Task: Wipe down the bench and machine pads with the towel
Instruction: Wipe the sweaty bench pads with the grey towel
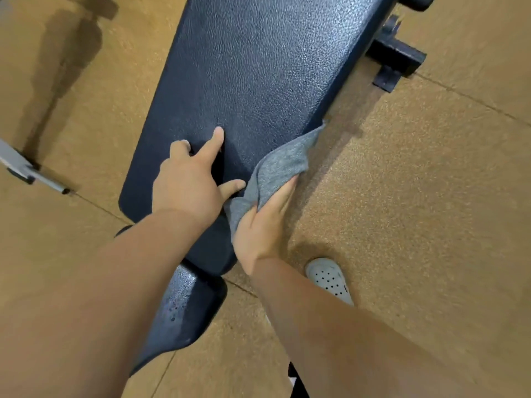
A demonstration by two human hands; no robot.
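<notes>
Left hand point(189, 185) lies on the bench pad point(258, 67) near its near end. The fingers are spread and straight, the index tip and thumb touch the vinyl, and it holds nothing. Right hand point(264, 225) is at the pad's right edge, just beside the left hand but apart from it, and grips the grey towel point(281, 165) gathered between thumb and fingers. The towel fans up along that right edge; one part lies on the pad and the far corner hangs past the edge over the floor point(416, 182).

Risks, as judged:
1. Little cloth is flat on the surface, so a stroke from this grip may only skim the edge and leave the middle and left side unwiped.
2. The loose overhanging corner could drag on the floor or catch the pad's edge and carry grit back onto the vinyl.
3. The bare left hand resting on the pad will leave prints and covers an area the towel must then revisit.
4. The smaller seat pad point(186, 305) below the near end shows dark specks of unknown nature and is easily overlooked.
5. The shoe point(330, 278) stands near the pad's right side, while the frame foot point(396, 57) juts out at the far right. It is a trip point if the person steps along that side.
</notes>
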